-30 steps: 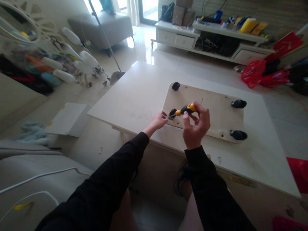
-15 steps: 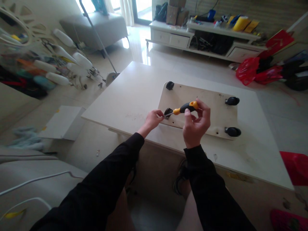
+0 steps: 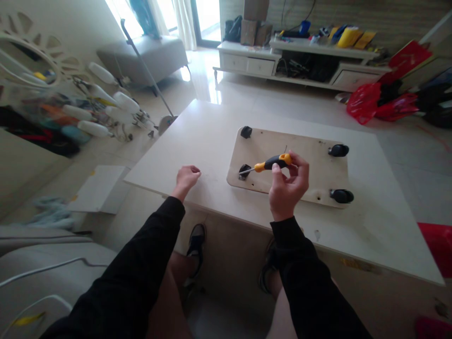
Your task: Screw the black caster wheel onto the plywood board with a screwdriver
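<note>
So we have a wide pale table (image 3: 212, 141) filling the middle of the view, low and glossy, with the person seated at its near edge, black sleeves reaching forward over it. Lying flat on the tabletop is a light wooden board (image 3: 303, 160) with rounded corners, underside up, and it carries black casters: one at the far left corner (image 3: 246, 132), one at the near left corner (image 3: 244, 170), one at the far right (image 3: 338, 150) and one at the near right (image 3: 341, 196). Over the board's near half hangs the right hand (image 3: 287, 186), fingers wrapped on the rear of a screwdriver (image 3: 270, 163) with an orange and black handle. The tool lies almost level, shaft pointing left, and its tip sits right at the near left caster; whether it actually touches the metal there is too small to tell. The left hand (image 3: 186, 178) is well apart from all that, loosely curled, holding nothing, hovering at the table's near left edge with bare tabletop between it and the board. Behind, on the shiny floor, a grey ottoman (image 3: 148, 54) stands by the window, a white cabinet (image 3: 300, 61) runs along the back wall with clutter on top, and red bags (image 3: 374, 101) lie at the right. A flat white panel (image 3: 100, 188) rests on the floor to the left
</note>
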The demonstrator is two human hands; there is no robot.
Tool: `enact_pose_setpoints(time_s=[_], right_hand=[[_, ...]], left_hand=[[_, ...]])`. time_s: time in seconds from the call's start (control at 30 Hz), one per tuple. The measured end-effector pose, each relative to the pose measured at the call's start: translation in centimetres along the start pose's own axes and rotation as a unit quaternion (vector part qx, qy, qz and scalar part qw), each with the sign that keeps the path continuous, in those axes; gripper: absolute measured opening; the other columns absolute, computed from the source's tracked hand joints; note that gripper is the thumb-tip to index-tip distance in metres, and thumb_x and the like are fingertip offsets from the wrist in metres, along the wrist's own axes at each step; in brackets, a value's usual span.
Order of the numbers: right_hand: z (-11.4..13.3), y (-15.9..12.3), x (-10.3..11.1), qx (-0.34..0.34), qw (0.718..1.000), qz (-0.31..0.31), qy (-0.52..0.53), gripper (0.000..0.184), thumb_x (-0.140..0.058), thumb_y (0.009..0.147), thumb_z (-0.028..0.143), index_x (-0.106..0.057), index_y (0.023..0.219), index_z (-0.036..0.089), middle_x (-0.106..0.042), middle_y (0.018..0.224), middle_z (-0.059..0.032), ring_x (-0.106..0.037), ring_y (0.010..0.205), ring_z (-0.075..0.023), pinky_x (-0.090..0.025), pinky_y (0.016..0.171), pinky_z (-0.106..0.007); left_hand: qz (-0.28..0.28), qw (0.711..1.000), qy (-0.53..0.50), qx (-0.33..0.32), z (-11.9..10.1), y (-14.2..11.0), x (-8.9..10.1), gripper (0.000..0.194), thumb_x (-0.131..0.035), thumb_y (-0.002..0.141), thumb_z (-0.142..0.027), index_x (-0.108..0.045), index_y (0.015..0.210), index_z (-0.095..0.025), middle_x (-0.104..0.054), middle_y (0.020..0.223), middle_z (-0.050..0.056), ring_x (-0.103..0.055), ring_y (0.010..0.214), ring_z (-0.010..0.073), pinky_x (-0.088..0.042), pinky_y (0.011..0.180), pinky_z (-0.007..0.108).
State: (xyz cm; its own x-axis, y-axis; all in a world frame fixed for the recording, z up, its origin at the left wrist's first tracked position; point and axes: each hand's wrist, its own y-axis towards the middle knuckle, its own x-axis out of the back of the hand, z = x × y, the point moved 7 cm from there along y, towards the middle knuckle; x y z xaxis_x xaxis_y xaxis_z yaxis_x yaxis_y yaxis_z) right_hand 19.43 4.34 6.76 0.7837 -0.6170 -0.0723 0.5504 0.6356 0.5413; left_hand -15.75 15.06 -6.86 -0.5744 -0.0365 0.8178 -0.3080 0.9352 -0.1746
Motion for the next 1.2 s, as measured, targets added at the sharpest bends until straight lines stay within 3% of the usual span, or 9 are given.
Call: enact_pose_setpoints(time_s=[0.1,0.2,0.3,0.4,0.5,0.63,0.73,0.9,1.2], right_hand=[[-0.2,0.2,0.1,-0.013,1.000,0.006,-0.007,0.040,-0.071,0.086,0.021,-0.069,0.126,0.025,-0.071,0.125,-0.0069,-0.072,0.107,-0.0181,-0.068,0.072,-0.027],[-0.3,0.4,0.2,-0.013,1.000,0.004,-0.011,0.040,-0.071,0.086,0.021,-0.068,0.126,0.025,-0.071,0.125,-0.0067,-0.073,0.108,-0.0182,-0.068,0.072,-0.027],[-0.4,0.5,0.5,0.000,1.000,0.002,-0.019,0.040,-0.069,0.088,0.021,-0.066,0.128,0.027,-0.069,0.125,-0.0059,-0.072,0.108,-0.0183,-0.068,0.071,-0.027],[0.0,0.7,1.1,0.021,0.999,-0.002,-0.027,0.041,-0.069,0.089,0.022,-0.066,0.129,0.028,-0.067,0.122,-0.0050,-0.069,0.107,-0.0177,-0.066,0.067,-0.025],[0.7,0.8,1.6,0.047,0.997,0.002,-0.060,0.039,-0.071,0.088,0.025,-0.067,0.127,0.028,-0.065,0.116,-0.0036,-0.067,0.103,-0.0162,-0.064,0.062,-0.021],[1.3,0.7,1.6,0.070,0.993,0.031,-0.093,0.036,-0.070,0.089,0.026,-0.067,0.125,0.028,-0.063,0.113,-0.0026,-0.066,0.101,-0.0148,-0.064,0.061,-0.020],[1.1,0.5,1.1,0.072,0.992,0.059,-0.087,0.035,-0.070,0.090,0.026,-0.066,0.125,0.029,-0.064,0.113,-0.0027,-0.067,0.103,-0.0151,-0.065,0.064,-0.022],[0.3,0.1,0.2,0.058,0.989,0.106,-0.079,0.034,-0.068,0.092,0.024,-0.066,0.125,0.030,-0.065,0.116,-0.0030,-0.068,0.106,-0.0161,-0.069,0.070,-0.025],[0.0,-0.4,-0.4,0.058,0.986,0.134,-0.082,0.034,-0.067,0.093,0.023,-0.066,0.127,0.029,-0.065,0.119,-0.0032,-0.068,0.109,-0.0164,-0.070,0.073,-0.027]], left_hand=[[-0.016,1.000,0.004,0.025,2.4,0.8,1.5,0.024,-0.072,0.087,-0.025,-0.083,0.104,-0.012,-0.083,0.106,0.014,-0.077,0.096,0.0246,-0.055,0.081,0.029],[-0.044,0.998,-0.006,0.041,3.5,1.5,2.7,0.036,-0.073,0.088,-0.031,-0.080,0.117,-0.011,-0.081,0.112,0.016,-0.076,0.097,0.0250,-0.056,0.083,0.030],[-0.087,0.993,-0.059,0.054,3.5,1.8,3.7,0.039,-0.070,0.089,-0.031,-0.078,0.122,-0.012,-0.080,0.112,0.016,-0.075,0.090,0.0227,-0.057,0.079,0.030],[-0.095,0.989,-0.107,0.037,1.7,1.2,3.8,0.036,-0.065,0.088,-0.026,-0.077,0.120,-0.013,-0.080,0.108,0.014,-0.073,0.083,0.0199,-0.055,0.074,0.028],[-0.043,0.992,-0.114,-0.025,-1.9,-1.0,2.3,0.031,-0.066,0.087,-0.025,-0.078,0.113,-0.014,-0.080,0.103,0.011,-0.072,0.082,0.0197,-0.054,0.072,0.028],[0.075,0.984,-0.096,-0.130,-7.5,-5.6,-1.8,0.020,-0.068,0.086,-0.023,-0.080,0.101,-0.017,-0.081,0.095,0.007,-0.072,0.080,0.0184,-0.055,0.075,0.027],[0.138,0.973,-0.081,-0.168,-10.3,-8.1,-4.4,0.019,-0.067,0.087,-0.018,-0.081,0.101,-0.017,-0.081,0.098,0.008,-0.072,0.081,0.0179,-0.055,0.079,0.029],[0.169,0.963,-0.034,-0.209,-11.9,-9.3,-6.0,0.029,-0.067,0.088,-0.015,-0.081,0.113,-0.019,-0.081,0.104,0.009,-0.073,0.089,0.0201,-0.056,0.085,0.032],[0.197,0.943,0.052,-0.262,-12.5,-10.3,-6.3,0.051,-0.063,0.091,-0.016,-0.075,0.140,-0.025,-0.077,0.120,0.013,-0.073,0.104,0.0250,-0.055,0.097,0.035]])
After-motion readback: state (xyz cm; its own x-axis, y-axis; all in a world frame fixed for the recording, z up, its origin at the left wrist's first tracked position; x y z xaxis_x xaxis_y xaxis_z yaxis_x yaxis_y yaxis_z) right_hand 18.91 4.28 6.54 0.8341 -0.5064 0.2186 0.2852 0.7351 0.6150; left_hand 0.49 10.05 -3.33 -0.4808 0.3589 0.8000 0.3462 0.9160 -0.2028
